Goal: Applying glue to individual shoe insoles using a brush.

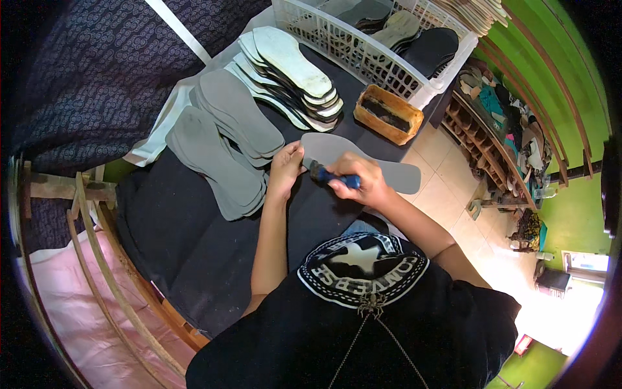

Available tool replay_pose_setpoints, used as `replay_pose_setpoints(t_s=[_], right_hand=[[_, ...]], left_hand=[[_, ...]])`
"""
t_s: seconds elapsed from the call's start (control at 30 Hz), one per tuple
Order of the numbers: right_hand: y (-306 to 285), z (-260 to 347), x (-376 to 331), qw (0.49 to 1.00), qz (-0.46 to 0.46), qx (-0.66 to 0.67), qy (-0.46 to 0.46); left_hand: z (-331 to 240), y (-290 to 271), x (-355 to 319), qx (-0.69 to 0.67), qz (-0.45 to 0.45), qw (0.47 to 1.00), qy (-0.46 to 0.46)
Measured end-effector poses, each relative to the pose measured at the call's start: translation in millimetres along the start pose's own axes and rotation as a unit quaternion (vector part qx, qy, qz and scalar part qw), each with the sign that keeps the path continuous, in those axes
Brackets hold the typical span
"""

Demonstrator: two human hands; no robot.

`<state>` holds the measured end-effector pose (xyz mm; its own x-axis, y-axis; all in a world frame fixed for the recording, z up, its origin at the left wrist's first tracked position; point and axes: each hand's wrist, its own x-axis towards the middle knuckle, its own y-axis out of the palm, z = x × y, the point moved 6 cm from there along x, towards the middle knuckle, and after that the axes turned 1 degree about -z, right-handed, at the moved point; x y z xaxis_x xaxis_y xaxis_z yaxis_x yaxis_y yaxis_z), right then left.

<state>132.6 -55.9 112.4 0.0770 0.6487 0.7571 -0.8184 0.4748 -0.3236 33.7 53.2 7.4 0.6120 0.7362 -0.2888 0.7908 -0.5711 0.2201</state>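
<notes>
A grey shoe insole (346,148) lies before me, its rounded end pinched at the edge by my left hand (286,170). My right hand (364,180) is wrapped round the blue handle of a short brush (321,172), whose dark head meets the insole close to my left fingers. To the left, grey insoles are stacked in two overlapping piles (214,159). Beyond them sits a pile of whitish insoles with dark layers (295,68). A stained tan tub (389,115) with dark residue inside stands just past the insole.
At the back, a white plastic basket (363,55) holds more insoles, dark and pale. The black-covered work surface (194,259) runs beneath everything. On the right, a wooden shelf (476,139) is heaped with scraps. Wooden rails (123,285) and pink cloth (71,292) are at the left.
</notes>
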Motion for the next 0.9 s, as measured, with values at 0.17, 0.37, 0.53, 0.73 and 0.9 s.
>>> replay_pose_setpoints(t_s=[0.17, 0.37, 0.53, 0.73, 0.9], right_hand=[[-22, 8, -9, 0.998, 0.053, 0.0, 0.039], [-16, -6, 9, 0.991, 0.047, -0.059, 0.11], [-10, -19, -4, 0.995, -0.028, 0.032, 0.085], [-37, -18, -12, 0.99, 0.008, 0.004, 0.143], [-22, -14, 21, 0.976, 0.088, -0.128, 0.152]], left_hand=[[9, -5, 5, -0.004, -0.001, 1.0, 0.011], [2, 0, 2, 0.004, -0.018, 1.0, 0.002], [7, -3, 4, 0.027, -0.016, 1.0, 0.003], [0, -1, -1, 0.023, -0.029, 0.999, -0.014], [3, -1, 4, 0.02, -0.018, 1.0, -0.005]])
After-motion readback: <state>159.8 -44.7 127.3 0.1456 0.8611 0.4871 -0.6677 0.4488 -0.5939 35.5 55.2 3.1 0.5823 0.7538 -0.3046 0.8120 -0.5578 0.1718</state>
